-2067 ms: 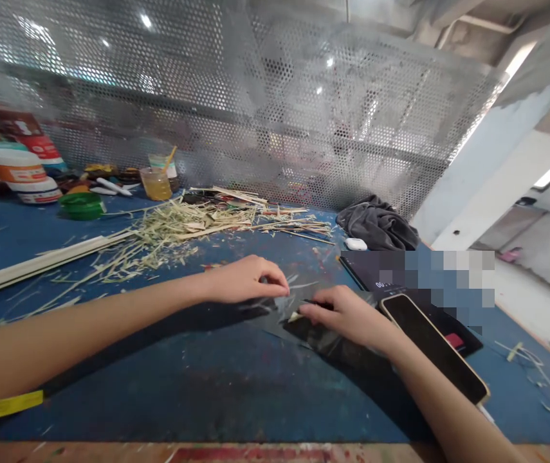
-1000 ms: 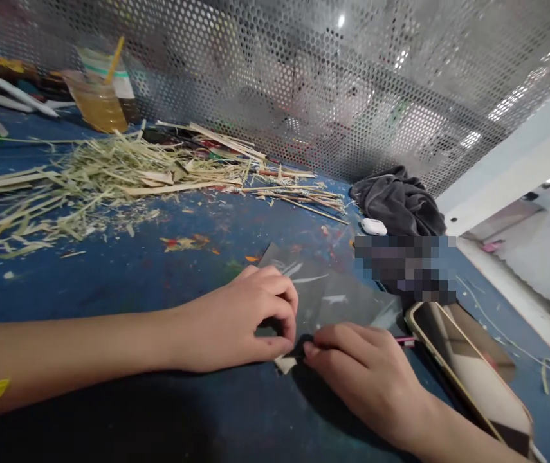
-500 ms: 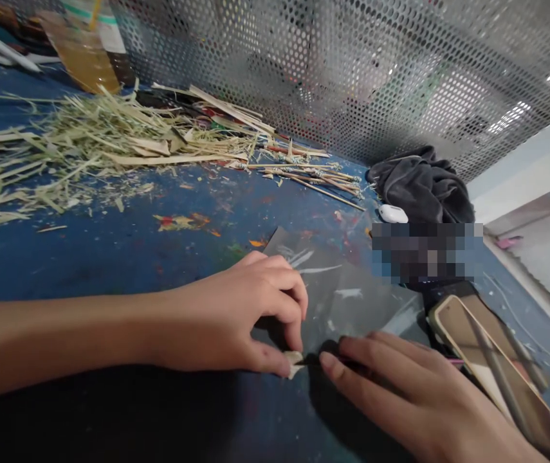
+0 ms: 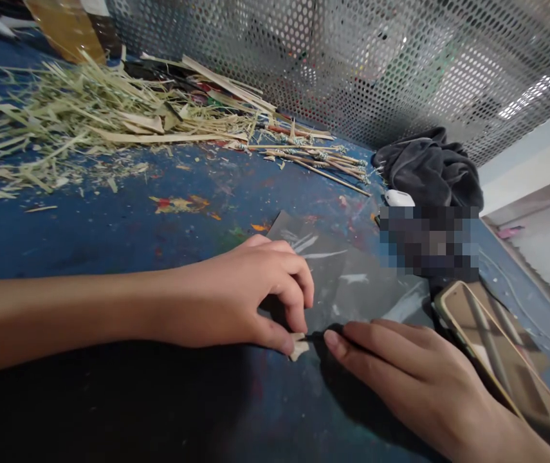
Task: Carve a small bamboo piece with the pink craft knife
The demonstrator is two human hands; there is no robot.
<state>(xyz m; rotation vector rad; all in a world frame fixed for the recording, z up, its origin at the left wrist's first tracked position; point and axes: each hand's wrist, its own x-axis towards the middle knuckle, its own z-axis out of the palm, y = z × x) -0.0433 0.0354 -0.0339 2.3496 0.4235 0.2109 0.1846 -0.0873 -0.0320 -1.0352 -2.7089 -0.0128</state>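
My left hand (image 4: 255, 289) pins a small pale piece (image 4: 299, 350), which looks like a strip of wood or bamboo, between thumb and fingertips on the blue table. From the right, my right hand (image 4: 410, 366) is closed round a slim dark tool (image 4: 314, 336). Its thin tip meets the pale piece; most of the tool is hidden under my fingers, so its kind does not show. Just beyond both hands lies a dark grey sheet (image 4: 342, 263) with whitish scuffs.
Pale shavings (image 4: 62, 122) are heaped at the back left, beside several thread-wrapped thin sticks (image 4: 323, 161). Behind them rises a perforated metal panel (image 4: 303, 51). A dark cloth (image 4: 433, 167), a white case (image 4: 399, 198) and a clear phone case (image 4: 501, 354) are at the right. A cup (image 4: 65, 32) stands back left.
The view has shifted slightly, so the scene sits higher in the picture. My hands keep their hold, and the pale piece appears slightly turned beside the tool tip.
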